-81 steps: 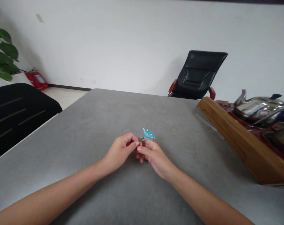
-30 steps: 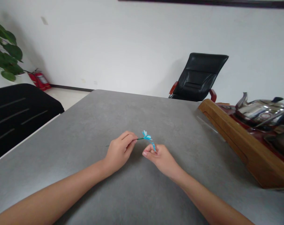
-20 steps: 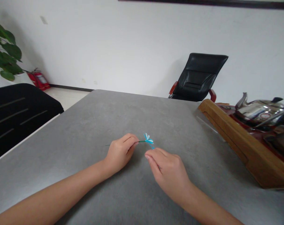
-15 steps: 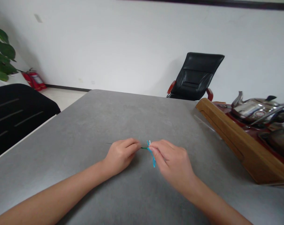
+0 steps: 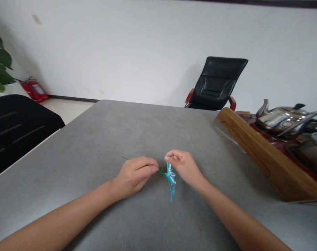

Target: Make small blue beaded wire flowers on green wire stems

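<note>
A small artificial flower [image 5: 170,175] with blue loops and white, bead-like petals hovers over the grey table [image 5: 137,125]. Its thin green stem [image 5: 161,172] runs leftward into my left hand [image 5: 139,172], whose fingers pinch it; the stem's far end pokes out beyond the knuckles. My right hand [image 5: 183,162] is at the flower's upper edge, thumb and forefinger closed on the tip of an upper blue petal. More blue loops hang below the flower head, free of both hands.
On the right stands a wooden tea tray [image 5: 252,153] bearing a steel kettle [image 5: 281,118] and a pot [image 5: 312,150]. A black office chair [image 5: 213,83] is behind the table. Another black chair [image 5: 22,129], a plant [image 5: 0,62] and red fire extinguishers [image 5: 34,90] are at left.
My right hand has shifted up from the flower's centre to an upper petal, uncovering the white-beaded petals. The hanging blue loops sit lower. My left hand keeps its grip on the stem.
</note>
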`<control>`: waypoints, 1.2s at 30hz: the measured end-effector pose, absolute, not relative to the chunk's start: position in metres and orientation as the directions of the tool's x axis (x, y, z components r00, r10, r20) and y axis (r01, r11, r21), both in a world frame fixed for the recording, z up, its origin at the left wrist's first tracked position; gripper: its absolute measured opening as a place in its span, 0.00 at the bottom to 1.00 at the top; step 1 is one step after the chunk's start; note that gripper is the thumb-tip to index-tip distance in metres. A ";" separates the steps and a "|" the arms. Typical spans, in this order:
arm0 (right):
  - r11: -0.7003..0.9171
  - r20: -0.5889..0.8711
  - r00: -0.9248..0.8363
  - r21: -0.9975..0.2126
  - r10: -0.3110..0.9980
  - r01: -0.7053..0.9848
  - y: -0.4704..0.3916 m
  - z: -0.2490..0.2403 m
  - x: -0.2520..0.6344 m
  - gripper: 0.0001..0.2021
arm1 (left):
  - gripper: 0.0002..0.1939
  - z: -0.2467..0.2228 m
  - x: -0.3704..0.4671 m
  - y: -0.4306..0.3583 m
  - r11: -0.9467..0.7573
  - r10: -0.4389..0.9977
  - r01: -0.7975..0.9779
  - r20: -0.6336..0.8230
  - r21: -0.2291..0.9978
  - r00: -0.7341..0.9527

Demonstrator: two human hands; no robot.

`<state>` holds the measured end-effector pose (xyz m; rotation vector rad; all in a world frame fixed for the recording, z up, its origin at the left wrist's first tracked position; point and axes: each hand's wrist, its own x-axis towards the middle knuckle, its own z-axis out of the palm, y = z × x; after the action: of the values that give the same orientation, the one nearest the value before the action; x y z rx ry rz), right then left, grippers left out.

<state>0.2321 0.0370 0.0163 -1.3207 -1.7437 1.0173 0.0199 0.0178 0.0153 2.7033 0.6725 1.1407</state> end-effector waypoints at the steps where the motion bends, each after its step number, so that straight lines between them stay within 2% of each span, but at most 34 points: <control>1: 0.143 0.047 -0.241 -0.906 0.969 0.399 0.036 0.013 0.231 0.10 | 0.11 0.014 0.019 0.018 -0.880 0.470 0.365 0.658 0.303 0.589; 8: 0.160 0.009 -0.355 -0.903 0.935 0.398 0.021 0.001 0.216 0.10 | 0.09 0.011 0.018 0.020 -0.771 0.620 0.477 0.666 0.421 0.415; 12: 0.126 -0.035 -0.321 -0.875 0.946 0.468 0.002 0.003 0.207 0.08 | 0.08 0.010 0.019 0.022 -0.717 0.676 0.522 0.644 0.462 0.359; 14: 0.195 0.005 -0.346 -0.833 0.938 0.517 -0.011 0.007 0.204 0.09 | 0.08 0.009 0.019 0.022 -0.699 0.693 0.543 0.627 0.466 0.354; 16: 0.352 0.116 -0.407 -0.738 0.906 0.575 -0.023 0.015 0.202 0.10 | 0.07 0.008 0.019 0.023 -0.686 0.707 0.563 0.606 0.461 0.365; 19: 0.592 0.326 -0.494 -0.492 0.806 0.639 -0.037 0.033 0.203 0.12 | 0.07 0.007 0.019 0.023 -0.698 0.696 0.579 0.591 0.422 0.408; 22: 0.680 0.469 -0.509 -0.341 0.722 0.649 -0.040 0.051 0.208 0.13 | 0.08 0.006 0.018 0.023 -0.753 0.638 0.556 0.599 0.352 0.485; 25: 0.677 0.568 -0.426 -0.355 0.704 0.645 -0.035 0.066 0.217 0.12 | 0.10 0.006 0.018 0.023 -0.809 0.573 0.511 0.582 0.290 0.577; 28: 0.620 0.591 -0.322 -0.412 0.740 0.668 -0.025 0.074 0.225 0.11 | 0.11 0.009 0.018 0.021 -0.862 0.499 0.446 0.554 0.241 0.666; 32: 0.525 0.550 -0.209 -0.513 0.809 0.679 -0.006 0.070 0.232 0.10 | 0.11 0.014 0.020 0.019 -0.921 0.389 0.336 0.533 0.199 0.752; 36: 0.395 0.431 -0.127 -0.620 0.894 0.678 0.017 0.050 0.238 0.09 | 0.10 0.018 0.022 0.016 -0.946 0.325 0.256 0.552 0.201 0.768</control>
<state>0.2376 0.0165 0.0503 -1.3522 -1.8740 0.3501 0.0222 0.0163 0.0178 2.8456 0.4690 0.9200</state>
